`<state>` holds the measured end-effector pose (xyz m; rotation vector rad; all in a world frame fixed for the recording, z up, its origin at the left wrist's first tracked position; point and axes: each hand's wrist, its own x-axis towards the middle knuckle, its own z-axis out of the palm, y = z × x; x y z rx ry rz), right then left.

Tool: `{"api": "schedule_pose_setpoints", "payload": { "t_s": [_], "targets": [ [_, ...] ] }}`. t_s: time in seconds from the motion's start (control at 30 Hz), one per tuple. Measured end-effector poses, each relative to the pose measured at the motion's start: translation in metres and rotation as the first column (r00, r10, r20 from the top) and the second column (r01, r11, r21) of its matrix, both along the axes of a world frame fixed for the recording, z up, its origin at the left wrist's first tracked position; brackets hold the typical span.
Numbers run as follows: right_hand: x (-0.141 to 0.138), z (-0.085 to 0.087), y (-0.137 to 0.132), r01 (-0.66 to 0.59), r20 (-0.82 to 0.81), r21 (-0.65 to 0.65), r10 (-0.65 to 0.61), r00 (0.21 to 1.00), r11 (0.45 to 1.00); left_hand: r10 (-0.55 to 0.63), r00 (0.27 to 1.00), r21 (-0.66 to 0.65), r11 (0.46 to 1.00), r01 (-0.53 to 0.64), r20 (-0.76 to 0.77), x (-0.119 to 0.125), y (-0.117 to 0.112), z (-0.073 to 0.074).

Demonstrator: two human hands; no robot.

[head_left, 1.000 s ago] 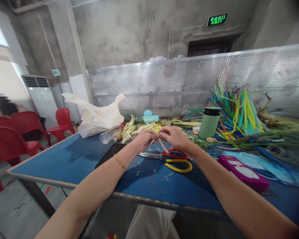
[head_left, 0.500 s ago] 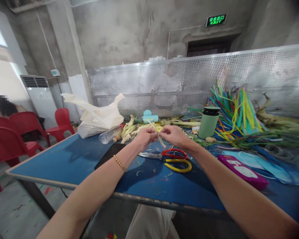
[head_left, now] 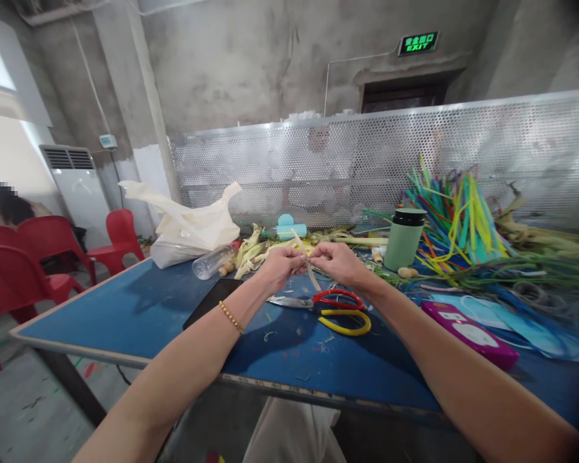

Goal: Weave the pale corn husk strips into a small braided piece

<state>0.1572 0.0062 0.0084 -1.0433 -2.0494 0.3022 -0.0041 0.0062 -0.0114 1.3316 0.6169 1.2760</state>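
Note:
My left hand (head_left: 280, 265) and my right hand (head_left: 336, 262) meet above the blue table (head_left: 125, 308), both pinched on a thin pale leaf strip (head_left: 309, 269) that runs slanted between them. A gold bead bracelet sits on my left wrist. Just below the hands lie scissors with red and yellow handles (head_left: 335, 308), blades pointing left. A black phone (head_left: 212, 297) lies flat under my left forearm.
A green flask (head_left: 404, 238), a sheaf of coloured strips (head_left: 456, 215) and green leaves fill the right side. A purple case (head_left: 470, 333) lies near my right arm. A white bag (head_left: 188, 225), a clear bottle (head_left: 215, 260) and corn husks (head_left: 251, 252) sit behind. Red chairs (head_left: 38, 257) stand left.
Both hands stay pinched on the strip at the same spot; the strip's free end has shifted slightly between the fingers. Nothing else on the table has moved.

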Motion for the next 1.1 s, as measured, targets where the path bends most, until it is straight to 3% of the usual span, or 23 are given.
{"api": "schedule_pose_setpoints", "payload": {
  "t_s": [0.27,0.43,0.5,0.57,0.6,0.63,0.77,0.8,0.93,1.1],
  "targets": [
    [-0.001,0.006,-0.002,0.118,0.080,0.095,-0.126,0.989,0.988,-0.081,0.996,-0.121,0.989,0.084,0.027,-0.005,0.000,0.004],
    [0.001,0.006,-0.004,0.160,0.115,0.149,-0.178,0.977,0.976,-0.091,0.996,-0.112,0.989,0.093,0.026,-0.003,0.002,0.000],
    [0.001,0.006,-0.007,0.255,0.104,0.312,-0.300,0.948,0.915,-0.046,0.997,-0.119,0.991,0.054,0.063,-0.002,0.003,-0.002],
    [0.001,0.008,-0.011,0.371,0.044,0.482,-0.445,0.895,0.794,0.001,0.993,-0.130,0.991,0.015,0.119,-0.001,0.004,-0.003],
    [0.000,0.008,-0.013,0.406,0.017,0.523,-0.486,0.874,0.749,0.021,0.989,-0.134,0.991,-0.002,0.145,-0.001,0.005,-0.004],
    [-0.001,0.009,-0.014,0.418,0.008,0.522,-0.495,0.869,0.743,0.039,0.985,-0.135,0.991,-0.016,0.168,-0.001,0.005,-0.004],
    [-0.009,0.003,-0.010,0.277,0.086,0.230,-0.303,0.949,0.933,0.120,0.975,-0.134,0.986,-0.095,0.188,0.000,0.007,-0.005],
    [-0.011,0.001,-0.008,0.234,0.084,0.177,-0.251,0.964,0.956,0.148,0.972,-0.134,0.983,-0.125,0.182,0.001,0.008,-0.007],
    [-0.017,-0.004,-0.006,0.182,-0.029,0.104,-0.180,0.983,0.978,0.176,0.971,-0.136,0.979,-0.154,0.163,0.006,0.012,-0.013],
    [-0.017,-0.002,-0.016,0.039,-0.235,-0.215,-0.090,0.968,0.976,0.120,0.978,-0.129,0.987,-0.098,0.172,0.006,0.013,-0.014]
  ]
}}
